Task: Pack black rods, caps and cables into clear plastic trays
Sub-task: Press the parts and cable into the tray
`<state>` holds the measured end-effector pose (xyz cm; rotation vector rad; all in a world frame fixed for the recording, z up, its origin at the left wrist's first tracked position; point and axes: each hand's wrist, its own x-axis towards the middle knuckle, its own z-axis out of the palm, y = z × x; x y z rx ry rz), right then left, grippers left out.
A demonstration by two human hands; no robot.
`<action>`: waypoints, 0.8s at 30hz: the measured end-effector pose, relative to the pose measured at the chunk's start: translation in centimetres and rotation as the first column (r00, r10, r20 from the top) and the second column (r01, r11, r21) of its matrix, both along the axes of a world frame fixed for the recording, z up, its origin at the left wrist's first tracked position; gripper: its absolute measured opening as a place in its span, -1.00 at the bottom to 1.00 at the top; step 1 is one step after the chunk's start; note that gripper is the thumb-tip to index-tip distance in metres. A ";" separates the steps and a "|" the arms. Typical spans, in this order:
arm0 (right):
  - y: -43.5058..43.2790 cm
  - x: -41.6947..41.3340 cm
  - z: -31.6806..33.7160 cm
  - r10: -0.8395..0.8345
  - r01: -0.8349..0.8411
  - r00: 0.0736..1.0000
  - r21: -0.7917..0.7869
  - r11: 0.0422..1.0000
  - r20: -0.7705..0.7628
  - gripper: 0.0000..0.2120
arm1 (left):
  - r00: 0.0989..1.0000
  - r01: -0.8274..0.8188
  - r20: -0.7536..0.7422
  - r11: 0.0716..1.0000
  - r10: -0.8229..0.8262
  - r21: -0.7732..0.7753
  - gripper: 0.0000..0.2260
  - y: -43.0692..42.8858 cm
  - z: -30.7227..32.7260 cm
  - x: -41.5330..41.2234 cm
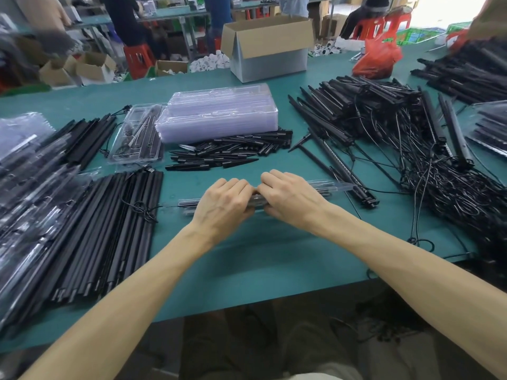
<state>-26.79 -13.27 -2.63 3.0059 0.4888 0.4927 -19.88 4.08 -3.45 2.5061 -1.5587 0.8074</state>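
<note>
A clear tray (337, 187) lies on the tabletop (274, 256) near its front edge, its long axis running left to right. The left hand (223, 205) and right hand (292, 200) meet over its middle, equally near, fingers (238, 185) curled and gripping it.

Two hands (223, 205) (290, 200), one held tray (336, 187), one open box (270, 48) on the table (247, 256)

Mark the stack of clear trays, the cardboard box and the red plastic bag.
stack of clear trays (219, 113): head view, top face of the stack.
cardboard box (270, 64): head view, grey front wall.
red plastic bag (375, 60): head view, middle of the bag.
</note>
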 end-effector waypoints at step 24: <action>0.0 -0.2 0.6 0.005 -0.003 1.000 0.063 0.998 -0.020 -0.90 | 1.000 -0.013 -0.013 1.000 0.014 0.009 -0.84 0.0 -0.3 0.1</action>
